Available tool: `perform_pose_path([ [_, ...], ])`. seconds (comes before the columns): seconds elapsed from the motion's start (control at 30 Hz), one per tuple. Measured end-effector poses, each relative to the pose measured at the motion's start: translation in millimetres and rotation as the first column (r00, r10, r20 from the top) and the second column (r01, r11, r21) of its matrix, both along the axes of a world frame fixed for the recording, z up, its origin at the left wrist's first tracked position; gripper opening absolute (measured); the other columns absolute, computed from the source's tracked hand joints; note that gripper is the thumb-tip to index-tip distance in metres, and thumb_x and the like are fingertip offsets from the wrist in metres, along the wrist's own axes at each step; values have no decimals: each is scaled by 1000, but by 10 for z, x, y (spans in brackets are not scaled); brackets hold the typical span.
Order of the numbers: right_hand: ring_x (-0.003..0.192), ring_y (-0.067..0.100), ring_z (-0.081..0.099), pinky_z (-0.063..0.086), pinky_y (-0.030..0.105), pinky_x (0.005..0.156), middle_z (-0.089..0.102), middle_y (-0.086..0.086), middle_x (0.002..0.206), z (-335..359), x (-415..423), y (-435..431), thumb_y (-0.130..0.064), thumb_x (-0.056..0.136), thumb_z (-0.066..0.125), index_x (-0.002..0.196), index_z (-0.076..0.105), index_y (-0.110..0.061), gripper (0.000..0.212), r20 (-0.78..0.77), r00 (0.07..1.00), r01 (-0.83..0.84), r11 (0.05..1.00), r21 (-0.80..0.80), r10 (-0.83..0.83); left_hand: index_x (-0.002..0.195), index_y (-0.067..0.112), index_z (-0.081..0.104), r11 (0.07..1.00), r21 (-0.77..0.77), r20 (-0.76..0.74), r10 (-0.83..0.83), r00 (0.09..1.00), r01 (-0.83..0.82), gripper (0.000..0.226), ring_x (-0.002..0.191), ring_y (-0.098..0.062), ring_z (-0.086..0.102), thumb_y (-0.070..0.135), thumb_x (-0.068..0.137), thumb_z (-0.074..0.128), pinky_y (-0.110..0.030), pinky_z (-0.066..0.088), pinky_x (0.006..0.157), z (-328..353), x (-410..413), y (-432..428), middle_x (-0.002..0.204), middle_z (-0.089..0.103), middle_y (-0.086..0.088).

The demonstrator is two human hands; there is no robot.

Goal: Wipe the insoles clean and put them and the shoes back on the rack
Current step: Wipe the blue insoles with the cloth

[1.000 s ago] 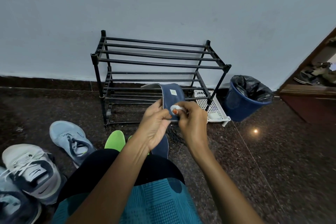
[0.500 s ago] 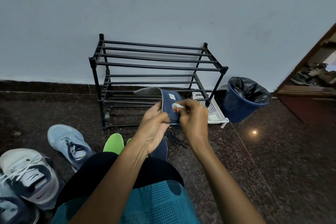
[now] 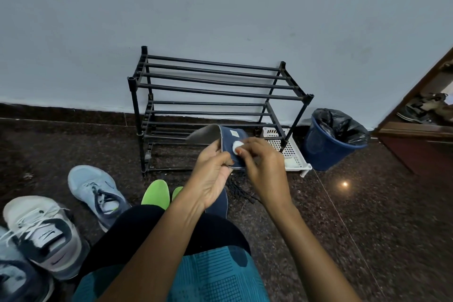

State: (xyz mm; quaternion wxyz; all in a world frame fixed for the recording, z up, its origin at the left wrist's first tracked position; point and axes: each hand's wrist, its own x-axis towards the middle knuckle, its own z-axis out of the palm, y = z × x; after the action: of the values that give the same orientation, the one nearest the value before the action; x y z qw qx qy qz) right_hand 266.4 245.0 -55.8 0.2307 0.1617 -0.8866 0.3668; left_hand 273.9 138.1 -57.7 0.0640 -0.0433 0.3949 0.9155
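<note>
Left hand (image 3: pixel 213 174) pinches bent navy fabric insole (image 3: pixel 226 140) before black metal-tube rack (image 3: pixel 215 81); right hand (image 3: pixel 264 169) pinches white round pad (image 3: pixel 236 147) onto it. Blue plastic bin (image 3: pixel 326 152) right of rack; dark speckled floor (image 3: pixel 367 228).

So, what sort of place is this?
Probably a home entryway: a black shoe rack against the wall, sneakers on the polished stone floor, and a lined blue bin beside the rack.
</note>
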Motion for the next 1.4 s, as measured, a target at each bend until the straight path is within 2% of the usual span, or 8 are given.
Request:
perform_pose_path([
  [0.13, 74, 6, 60, 54, 28, 73, 65, -1, 85, 80, 15, 31, 3, 78, 67, 102, 68, -9, 27, 129, 991, -28, 992, -121, 43, 118, -3, 52, 1000, 12, 6, 2, 1000, -2, 54, 88, -18, 60, -25, 78, 23, -25, 53, 81, -15, -16, -37, 97, 63, -15],
  [0.3, 67, 4, 57, 50, 17, 63, 63, 1, 82, 138, 10, 17, -4, 77, 70, 87, 71, -7, 10, 93, 994, -48, 992, -118, 59, 125, -4, 49, 998, -20, -38, -59, 998, 58, 55, 95, -18, 62, -22, 80, 24, -25, 54, 82, -5, -1, -55, 107, 63, -17],
  [0.43, 65, 1, 54, 47, 14, 62, 63, 4, 82, 140, -94, -9, -5, 79, 68, 82, 70, -7, 5, 74, 997, 30, 992, -120, -21, 119, -1, 53, 996, -36, -64, -81, 995, 79, 51, 82, -11, 67, -22, 82, 25, -22, 55, 73, 0, 20, -39, 92, 69, -10],
  [0.57, 62, -2, 55, 42, 7, 59, 62, -2, 81, 164, -13, -19, 2, 76, 68, 85, 72, -5, 12, 106, 990, -77, 991, -111, 89, 117, -2, 54, 999, -22, -59, -47, 997, 46, 53, 90, -15, 65, -23, 79, 24, -24, 53, 84, -9, 8, -74, 100, 67, -13],
  [0.73, 66, -2, 56, 42, 8, 62, 61, -11, 77, 154, -18, -7, -4, 78, 68, 86, 72, -9, 10, 132, 989, -53, 993, -108, 67, 122, -3, 51, 997, -41, -57, -63, 996, 61, 54, 94, -15, 63, -23, 80, 24, -24, 52, 85, -10, 6, -50, 103, 64, -14],
  [1.13, 67, 14, 61, 51, 21, 62, 67, 2, 77, 179, 41, -32, -7, 79, 70, 89, 72, -7, 11, 215, 974, -29, 984, -178, 68, 124, -3, 49, 998, -39, -65, -59, 996, 56, 54, 96, -16, 63, -23, 80, 26, -23, 52, 87, -17, -19, -79, 105, 64, -15],
  [1.27, 62, 1, 55, 46, 11, 59, 64, 1, 75, 178, -30, -47, -9, 81, 68, 90, 70, -4, 11, 157, 987, 59, 983, -174, -32, 118, 1, 54, 995, -53, -79, -90, 993, 86, 51, 90, -11, 66, -22, 82, 26, -21, 54, 79, -13, 8, -68, 99, 67, -11],
  [1.4, 64, 5, 60, 50, 13, 62, 65, -4, 73, 205, 55, -48, -3, 76, 71, 91, 71, -6, 15, 202, 977, -27, 977, -213, 71, 111, -1, 56, 997, -12, -79, -79, 994, 78, 49, 92, -17, 64, -24, 80, 25, -24, 52, 84, -13, 5, -68, 95, 67, -12],
])
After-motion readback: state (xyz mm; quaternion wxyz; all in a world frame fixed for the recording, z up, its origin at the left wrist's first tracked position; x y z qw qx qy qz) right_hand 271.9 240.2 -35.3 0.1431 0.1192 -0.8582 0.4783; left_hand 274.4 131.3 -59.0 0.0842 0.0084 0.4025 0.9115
